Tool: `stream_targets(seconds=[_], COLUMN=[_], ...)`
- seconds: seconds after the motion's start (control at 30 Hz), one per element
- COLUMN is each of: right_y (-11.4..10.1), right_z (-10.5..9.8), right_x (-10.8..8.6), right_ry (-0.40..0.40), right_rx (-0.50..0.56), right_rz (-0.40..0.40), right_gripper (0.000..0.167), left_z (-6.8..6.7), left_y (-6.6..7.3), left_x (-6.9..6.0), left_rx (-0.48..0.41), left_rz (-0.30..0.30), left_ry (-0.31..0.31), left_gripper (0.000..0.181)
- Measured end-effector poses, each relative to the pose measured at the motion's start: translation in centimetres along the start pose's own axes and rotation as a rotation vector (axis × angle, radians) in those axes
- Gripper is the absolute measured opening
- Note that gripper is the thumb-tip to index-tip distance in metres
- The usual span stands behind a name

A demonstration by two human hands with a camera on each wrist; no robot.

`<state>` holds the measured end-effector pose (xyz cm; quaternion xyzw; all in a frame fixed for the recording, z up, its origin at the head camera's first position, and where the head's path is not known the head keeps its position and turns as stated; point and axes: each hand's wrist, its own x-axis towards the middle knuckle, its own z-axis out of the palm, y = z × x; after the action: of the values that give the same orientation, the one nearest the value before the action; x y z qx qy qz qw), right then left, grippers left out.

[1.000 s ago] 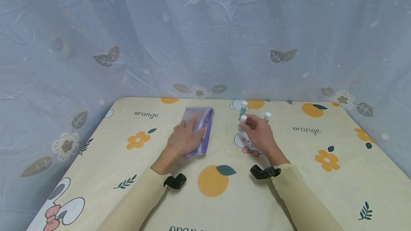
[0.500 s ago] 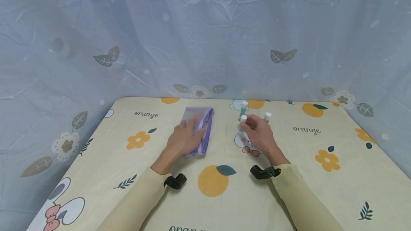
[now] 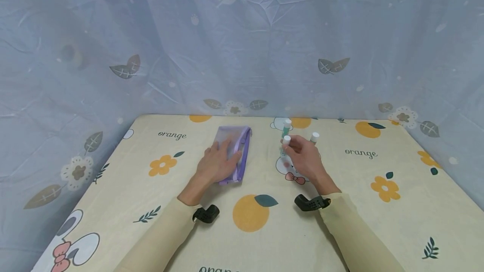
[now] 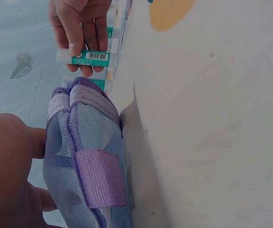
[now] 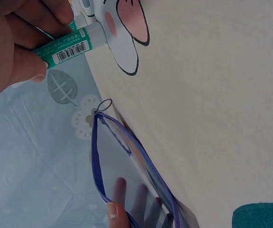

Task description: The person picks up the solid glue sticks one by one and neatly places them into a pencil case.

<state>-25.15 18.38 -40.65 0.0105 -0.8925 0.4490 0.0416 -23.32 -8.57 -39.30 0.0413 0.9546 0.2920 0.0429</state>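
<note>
left hand (image 3: pixel 216 163), fingers spread, on unzipped pouch (image 3: pixel 230 133); right hand (image 3: pixel 304 156) pinching one stick (image 3: pixel 286 141), two others (image 3: pixel 287 126) standing outside too, toward worktop's (image 3: pixel 427 205) far edge.

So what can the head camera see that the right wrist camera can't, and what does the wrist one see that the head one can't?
Only the head view shows both sleeves and the "orange" words. Only the right wrist view shows the barcode on the held tube. Both show the right hand holding that tube and the left hand on the pouch.
</note>
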Motion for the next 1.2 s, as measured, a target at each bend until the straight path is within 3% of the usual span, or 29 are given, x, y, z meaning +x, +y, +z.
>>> stream_targets(seconds=[1.2], right_y=[-0.61], right_z=[-0.23], right_x=[-0.25], right_ry=[-0.003], right_rx=[0.02], right_rz=[-0.02], right_gripper=[0.038], left_z=[0.0], left_y=[0.05], left_x=[-0.11], left_rx=[-0.011], left_rz=[0.002], left_ry=[0.003], left_gripper=[0.072])
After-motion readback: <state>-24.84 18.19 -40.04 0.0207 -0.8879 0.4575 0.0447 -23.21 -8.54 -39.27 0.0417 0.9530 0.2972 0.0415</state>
